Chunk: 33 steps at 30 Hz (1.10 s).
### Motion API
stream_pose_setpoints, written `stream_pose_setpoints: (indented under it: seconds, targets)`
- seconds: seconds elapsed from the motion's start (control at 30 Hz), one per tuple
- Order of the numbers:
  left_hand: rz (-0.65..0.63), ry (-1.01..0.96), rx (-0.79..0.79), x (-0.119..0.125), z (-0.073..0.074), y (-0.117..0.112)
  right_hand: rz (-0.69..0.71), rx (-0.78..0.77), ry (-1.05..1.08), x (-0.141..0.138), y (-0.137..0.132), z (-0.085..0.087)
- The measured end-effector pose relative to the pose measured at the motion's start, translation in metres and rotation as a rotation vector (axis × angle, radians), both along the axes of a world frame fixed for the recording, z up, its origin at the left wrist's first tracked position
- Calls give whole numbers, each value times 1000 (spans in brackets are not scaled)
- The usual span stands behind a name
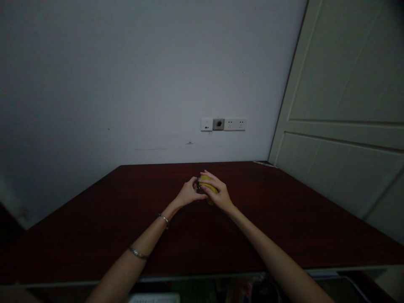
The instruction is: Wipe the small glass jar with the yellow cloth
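Note:
Both my hands meet over the middle of a dark red-brown table [284,219]. My right hand [217,192] is wrapped over a small yellow object [206,181] and holds it just above or on the tabletop. My left hand [188,193] pinches a small dark part at the yellow object's left end; I cannot make out what that part is. My left forearm wears two thin metal bracelets [138,252]. Most of the yellow object is hidden under my fingers.
A pale wall stands behind the table with a row of sockets and switches [223,124]. A white panelled door [344,105] is at the right. Dim things lie below the table's near edge [202,277].

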<state>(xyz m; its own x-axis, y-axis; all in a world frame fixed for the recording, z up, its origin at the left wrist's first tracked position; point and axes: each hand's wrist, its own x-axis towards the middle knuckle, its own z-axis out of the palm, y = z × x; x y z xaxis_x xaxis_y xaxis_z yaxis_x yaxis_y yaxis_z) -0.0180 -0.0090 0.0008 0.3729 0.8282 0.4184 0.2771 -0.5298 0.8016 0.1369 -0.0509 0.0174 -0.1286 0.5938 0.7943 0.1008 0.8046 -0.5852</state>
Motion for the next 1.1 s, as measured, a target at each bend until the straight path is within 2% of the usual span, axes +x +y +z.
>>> stream_pose_setpoints:
  seconds: [0.07,0.13,0.27,0.33,0.4,0.5,0.6,0.8,0.9,1.0,1.1]
  targets:
    - [50,24,33,0,2,-1,-2,-5,13,-1,2,0]
    - [75,57,40,0,4,-4,0,-85,100,-1,9,-1]
    - [20,58,-5,0,8,-8,31,-335,273,-1,23,-6]
    - [-22,-2,-51,1,9,-8,45,-364,297,-2,23,-7]
    - [-83,-114,-127,2,9,-7,39,-306,288,-4,18,-7]
    - [-166,-272,-224,4,9,-4,7,-134,217,-8,5,-3]
    - [-188,-320,-229,4,8,-2,8,-23,126,-10,-3,1]
    - [-201,-256,-90,3,8,-7,8,-91,225,-7,9,-3]
    - [-100,-87,-22,1,10,-8,-12,-67,160,-3,12,-3]
    - [39,74,65,-2,8,-5,-30,67,-56,2,9,-1]
    - [102,129,103,-3,5,-2,-23,197,-285,6,4,2]
